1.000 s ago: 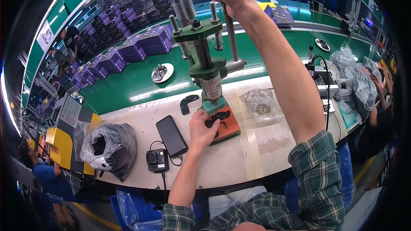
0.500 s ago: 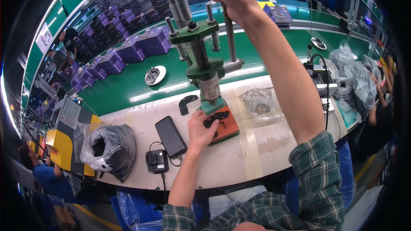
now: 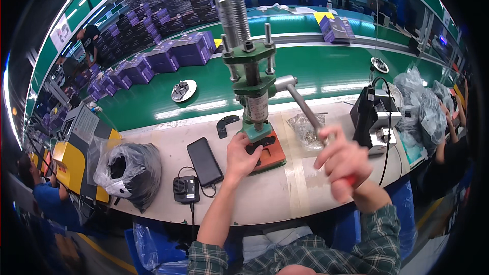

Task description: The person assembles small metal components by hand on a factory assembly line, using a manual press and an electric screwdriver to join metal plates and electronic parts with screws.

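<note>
Step in hand, my read: a press stroke on a hand press [image 3: 249, 84], lever pulled down, part pinned in the fixture.

Left hand [image 3: 243, 157]: fingers narrow, holding the left end of a black curved part [image 3: 267, 141]. Part sits on the orange fixture plate [image 3: 272, 159], under and just on the near side of the green press block [image 3: 259, 132]. Can't tell if block and part touch; the fingers cover part of that zone.

Right hand [image 3: 346, 165]: wrapped round the lever [image 3: 304, 106] near its red end. Blurred, so grip detail is soft. Lever slants from its pivot toward 5 o'clock.

Next move, as I judge it, calls for: left hand keeping the part seated and square, fingertips out from under the block (they're right beside it), right hand controlling the lever through the end of travel and the return.

Around the fixture, on the surface [image 3: 331, 209]: another black curved part [image 3: 227, 125] at 10 o'clock, near. Clear bag of small metal pieces [image 3: 309, 137] at 2 o'clock. Black rectangular device [image 3: 205, 162] at 9, plastic-wrapped dark bundle [image 3: 147, 173] further out the same way.
</note>
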Action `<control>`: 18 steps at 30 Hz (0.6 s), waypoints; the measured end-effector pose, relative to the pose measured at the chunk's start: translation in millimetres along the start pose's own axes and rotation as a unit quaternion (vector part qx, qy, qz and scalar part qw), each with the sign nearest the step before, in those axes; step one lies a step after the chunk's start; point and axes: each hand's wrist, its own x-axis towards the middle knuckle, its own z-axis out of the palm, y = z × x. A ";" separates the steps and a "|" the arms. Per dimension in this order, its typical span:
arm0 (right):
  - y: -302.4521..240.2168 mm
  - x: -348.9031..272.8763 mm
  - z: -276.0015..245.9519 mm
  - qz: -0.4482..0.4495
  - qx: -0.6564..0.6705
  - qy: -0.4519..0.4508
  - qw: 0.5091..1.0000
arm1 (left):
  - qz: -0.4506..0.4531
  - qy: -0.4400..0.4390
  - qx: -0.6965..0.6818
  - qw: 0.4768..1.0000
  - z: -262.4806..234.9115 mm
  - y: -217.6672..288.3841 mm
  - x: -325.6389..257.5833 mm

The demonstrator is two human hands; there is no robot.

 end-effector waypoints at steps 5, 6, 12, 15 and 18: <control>34.6 -96.5 23.2 -0.018 -0.271 -0.153 0.950 | 0.018 -0.007 0.024 1.000 3.2 6.3 3.1; 38.1 -98.9 25.2 -0.019 -0.272 -0.153 0.950 | 0.019 -0.006 0.024 0.999 1.8 6.7 2.9; 57.7 -109.8 23.2 -0.029 -0.288 -0.213 0.933 | -0.015 -0.015 0.030 0.999 -2.2 11.5 -3.0; 72.3 -112.1 24.6 -0.057 -0.306 -0.227 0.923 | 0.004 -0.014 -0.007 1.000 -7.9 0.8 -4.5; 40.9 -102.0 18.7 -0.016 -0.301 -0.250 0.920 | 0.046 0.002 -0.085 0.995 -9.9 -1.9 -10.7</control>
